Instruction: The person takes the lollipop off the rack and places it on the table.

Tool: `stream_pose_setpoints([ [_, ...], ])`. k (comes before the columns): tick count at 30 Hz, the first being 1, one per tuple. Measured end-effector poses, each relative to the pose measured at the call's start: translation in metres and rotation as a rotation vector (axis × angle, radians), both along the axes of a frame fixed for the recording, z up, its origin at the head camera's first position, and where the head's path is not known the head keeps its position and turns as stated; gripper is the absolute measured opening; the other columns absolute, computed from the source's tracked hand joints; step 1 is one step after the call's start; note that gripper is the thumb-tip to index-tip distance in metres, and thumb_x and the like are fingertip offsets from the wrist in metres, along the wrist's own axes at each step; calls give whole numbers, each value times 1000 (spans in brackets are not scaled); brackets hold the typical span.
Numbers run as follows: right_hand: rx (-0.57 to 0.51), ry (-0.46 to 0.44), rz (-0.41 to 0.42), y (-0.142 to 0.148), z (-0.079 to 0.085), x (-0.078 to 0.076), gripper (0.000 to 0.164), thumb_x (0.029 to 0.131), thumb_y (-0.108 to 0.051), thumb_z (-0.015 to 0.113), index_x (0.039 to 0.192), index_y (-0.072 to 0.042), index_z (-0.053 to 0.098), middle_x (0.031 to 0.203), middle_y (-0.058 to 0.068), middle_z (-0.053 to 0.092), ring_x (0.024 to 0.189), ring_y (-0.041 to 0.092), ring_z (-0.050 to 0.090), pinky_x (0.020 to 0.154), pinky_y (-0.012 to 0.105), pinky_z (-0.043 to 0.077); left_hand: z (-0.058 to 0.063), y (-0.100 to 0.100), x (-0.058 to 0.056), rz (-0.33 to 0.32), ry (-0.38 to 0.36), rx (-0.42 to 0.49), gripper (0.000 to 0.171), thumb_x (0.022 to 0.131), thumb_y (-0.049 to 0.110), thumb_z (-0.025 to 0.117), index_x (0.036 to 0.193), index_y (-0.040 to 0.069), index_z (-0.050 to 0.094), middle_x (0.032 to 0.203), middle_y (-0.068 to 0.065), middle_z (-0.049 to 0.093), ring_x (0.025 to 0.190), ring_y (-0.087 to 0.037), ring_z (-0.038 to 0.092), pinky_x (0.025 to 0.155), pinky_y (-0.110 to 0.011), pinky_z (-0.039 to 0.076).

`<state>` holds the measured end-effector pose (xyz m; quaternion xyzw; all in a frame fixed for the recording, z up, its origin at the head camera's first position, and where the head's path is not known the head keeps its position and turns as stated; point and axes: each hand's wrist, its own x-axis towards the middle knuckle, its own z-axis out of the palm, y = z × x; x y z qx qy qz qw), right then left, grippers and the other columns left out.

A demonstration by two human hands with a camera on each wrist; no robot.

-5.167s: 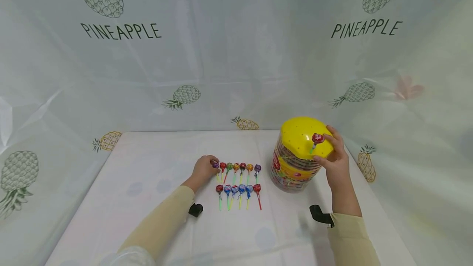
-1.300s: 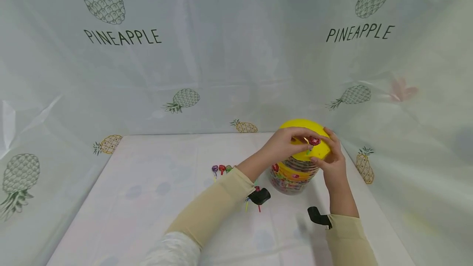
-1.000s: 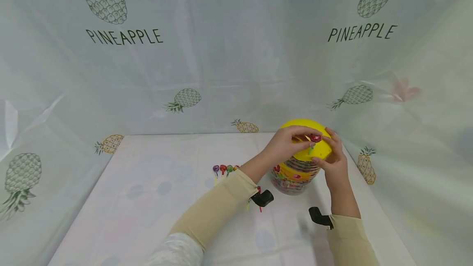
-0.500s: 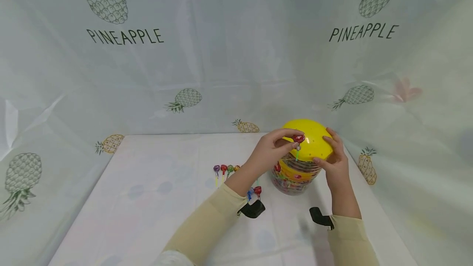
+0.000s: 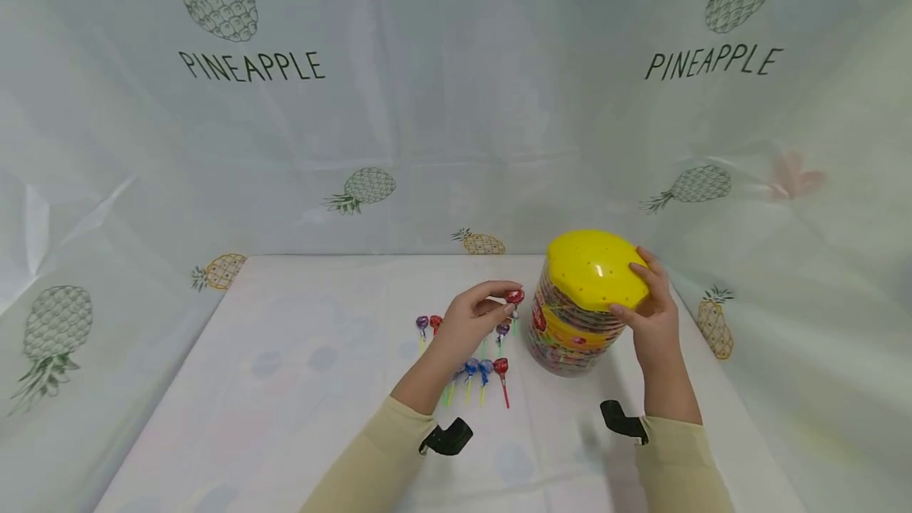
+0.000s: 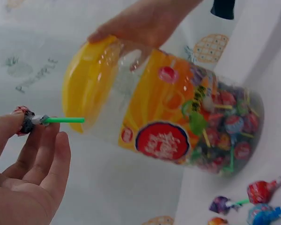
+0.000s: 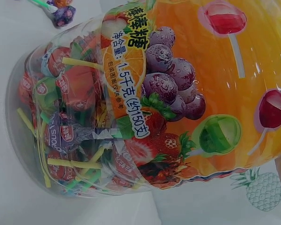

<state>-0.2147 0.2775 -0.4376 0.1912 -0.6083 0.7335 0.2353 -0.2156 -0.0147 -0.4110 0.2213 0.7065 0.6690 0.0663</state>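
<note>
My left hand (image 5: 472, 326) pinches a red-wrapped lollipop (image 5: 514, 296) by its head, above the table and left of the jar. In the left wrist view its green stick (image 6: 65, 120) points toward the jar. My right hand (image 5: 657, 321) grips the yellow lid (image 5: 594, 267) of the clear candy jar (image 5: 566, 339) from the right side, thumb at the front. Lollipops fill the lower part of the jar, as the right wrist view shows. Two rows of lollipops lie below my left hand; a red one (image 5: 502, 367) ends the front row. My left hand and forearm hide part of both rows.
The white table (image 5: 306, 418) carries the rows and the jar. Behind it hangs a pale curtain (image 5: 456, 117) printed with pineapples. A black wrist camera (image 5: 447, 437) sits on the left arm, another (image 5: 621, 419) on the right.
The red lollipop, earlier held at the lid by my right hand, is now between my left fingers. My left hand has moved from the lid leftward over the rows. My right hand keeps hold of the lid.
</note>
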Motion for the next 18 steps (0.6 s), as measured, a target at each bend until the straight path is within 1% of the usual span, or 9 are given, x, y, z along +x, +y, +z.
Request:
stream_pose_setpoints([
  [2, -7, 9, 8, 1, -1, -1, 52, 84, 16, 65, 132, 1, 54, 156, 9, 22, 138, 29, 24, 102, 22, 40, -8, -8, 2, 31, -27, 4, 32, 96, 18, 64, 128, 20, 64, 121, 1, 61, 99, -30, 65, 83, -34, 54],
  [4, -12, 11, 13, 1, -2, -1, 51, 84, 15, 66, 132, 1, 55, 156, 9, 22, 139, 29, 23, 102, 22, 40, -15, -16, 4, 65, -47, 1, 34, 95, 15, 66, 129, 18, 64, 120, -1, 61, 96, -28, 65, 82, -34, 55],
  [6, -15, 10, 12, 1, -2, -1, 51, 84, 13, 67, 132, 1, 55, 156, 8, 22, 139, 30, 22, 103, 23, 39, -23, -24, 8, 100, -73, 4, 36, 93, 13, 67, 129, 16, 63, 118, -4, 62, 93, -26, 66, 81, -34, 55],
  [8, -18, 9, 8, 1, -3, -1, 51, 84, 12, 68, 132, 1, 55, 156, 8, 22, 140, 30, 22, 104, 23, 39, -29, -32, 13, 135, -105, -4, 38, 92, 11, 69, 129, 16, 64, 115, -6, 63, 90, -24, 66, 78, -34, 55],
  [10, -23, 8, 5, 1, -3, -2, 51, 84, 11, 70, 131, 1, 55, 156, 8, 22, 140, 30, 22, 104, 23, 38, -37, -40, 18, 158, -142, 10, 40, 91, 7, 69, 129, 15, 63, 116, -9, 61, 92, -27, 66, 80, -39, 55],
  [12, -29, 11, 4, 1, -2, -2, 50, 83, 9, 71, 131, 2, 56, 156, 8, 23, 140, 30, 22, 104, 23, 38, -38, -49, 23, 176, -168, 22, 41, 91, 1, 67, 130, 11, 62, 118, -12, 59, 93, -28, 66, 81, -43, 55],
  [15, -32, 16, 10, 1, -1, -2, 50, 83, 9, 71, 131, 2, 56, 156, 8, 23, 140, 30, 21, 104, 23, 38, -48, -63, 24, 214, -202, 39, 42, 90, -4, 65, 131, 6, 60, 118, -16, 57, 94, -30, 66, 82, -47, 55],
  [17, -29, 20, 12, 1, -1, -2, 50, 84, 11, 69, 131, 1, 56, 156, 8, 23, 140, 30, 21, 104, 23, 38, -53, -71, 24, 252, -215, 19, 43, 90, -5, 64, 131, 5, 59, 117, -16, 58, 92, -30, 67, 79, -46, 56],
  [18, -28, 21, 13, 1, -1, -1, 50, 84, 12, 68, 131, 1, 55, 156, 9, 22, 140, 30, 21, 104, 22, 38, -58, -75, 22, 269, -224, 7, 43, 89, -5, 65, 131, 5, 60, 116, -16, 58, 91, -31, 67, 78, -46, 56],
])
